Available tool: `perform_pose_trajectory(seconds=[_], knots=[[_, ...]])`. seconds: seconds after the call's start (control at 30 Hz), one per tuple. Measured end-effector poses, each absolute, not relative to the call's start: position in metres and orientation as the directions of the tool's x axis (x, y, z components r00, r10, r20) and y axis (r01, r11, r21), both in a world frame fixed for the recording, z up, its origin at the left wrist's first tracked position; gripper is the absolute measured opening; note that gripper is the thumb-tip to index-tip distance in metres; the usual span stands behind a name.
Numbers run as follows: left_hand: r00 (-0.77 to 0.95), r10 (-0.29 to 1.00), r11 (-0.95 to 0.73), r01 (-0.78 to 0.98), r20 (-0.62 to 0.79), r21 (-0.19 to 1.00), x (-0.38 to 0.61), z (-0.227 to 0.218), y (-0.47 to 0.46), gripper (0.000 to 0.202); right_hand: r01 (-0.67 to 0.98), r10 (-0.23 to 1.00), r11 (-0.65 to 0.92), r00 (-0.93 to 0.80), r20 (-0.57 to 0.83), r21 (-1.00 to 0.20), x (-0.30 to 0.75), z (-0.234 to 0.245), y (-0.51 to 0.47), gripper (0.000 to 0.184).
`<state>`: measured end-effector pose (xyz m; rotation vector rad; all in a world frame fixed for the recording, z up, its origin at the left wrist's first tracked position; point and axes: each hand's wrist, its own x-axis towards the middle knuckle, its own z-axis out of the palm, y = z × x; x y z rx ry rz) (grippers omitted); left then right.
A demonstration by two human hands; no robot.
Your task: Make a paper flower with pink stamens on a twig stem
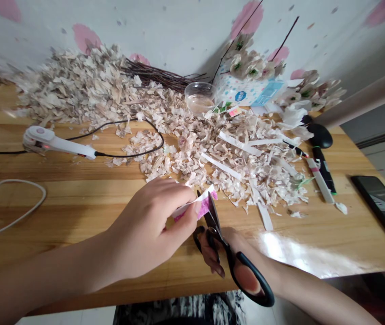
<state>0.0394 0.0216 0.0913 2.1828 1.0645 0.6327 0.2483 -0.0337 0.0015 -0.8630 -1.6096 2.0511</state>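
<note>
My left hand (152,225) pinches a small strip of white and pink paper (202,205) between thumb and fingers, low over the wooden table (77,212). My right hand (236,259) has its fingers through the black handles of a pair of scissors (221,241). The blades point up and away from me and meet the paper's right end. Just beyond lies a wide heap of pale cut paper petals (192,149) with several long white strips in it.
A white glue gun (53,142) with a black cord lies at the left, a white cable (9,207) nearer. A clear cup (199,97), a tissue box (246,90), paper flowers on twigs, pens (321,174) and a dark phone (380,205) stand at back and right.
</note>
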Motion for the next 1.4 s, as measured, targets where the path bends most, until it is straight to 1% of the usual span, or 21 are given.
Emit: perform_pose_trajectory(seconds=[0.3,0.43,0.8,0.93,1.13,1.27,1.4], knots=[[0.552,0.824,-0.457,0.512,0.129,0.727,0.040,0.091,0.021,0.031,0.015,0.669,-0.330,-0.702,-0.245,-0.944,0.247,0.015,-0.031,0.067],[0.554,0.824,-0.451,0.510,0.121,0.732,0.040,0.091,0.021,0.031,0.028,0.672,-0.312,-0.700,-0.242,-0.950,0.246,0.019,-0.029,0.066],[0.554,0.822,-0.453,0.498,0.130,0.739,0.039,0.090,0.021,0.032,0.111,0.703,-0.259,-0.660,-0.266,-0.959,0.241,0.022,-0.026,0.065],[0.558,0.820,-0.449,0.492,0.125,0.746,0.039,0.091,0.021,0.032,0.137,0.692,-0.250,-0.667,-0.276,-0.958,0.243,0.021,-0.027,0.067],[0.562,0.818,-0.452,0.497,0.122,0.741,0.038,0.090,0.020,0.029,0.207,0.654,-0.192,-0.701,-0.283,-0.959,0.244,0.026,-0.026,0.057],[0.553,0.819,-0.467,0.488,0.153,0.738,0.038,0.090,0.021,0.031,0.191,0.664,-0.179,-0.700,-0.261,-0.965,0.245,0.019,-0.029,0.061],[0.534,0.824,-0.486,0.491,0.192,0.723,0.038,0.091,0.023,0.030,0.136,0.669,-0.136,-0.718,-0.192,-0.981,0.248,0.011,-0.031,0.072]])
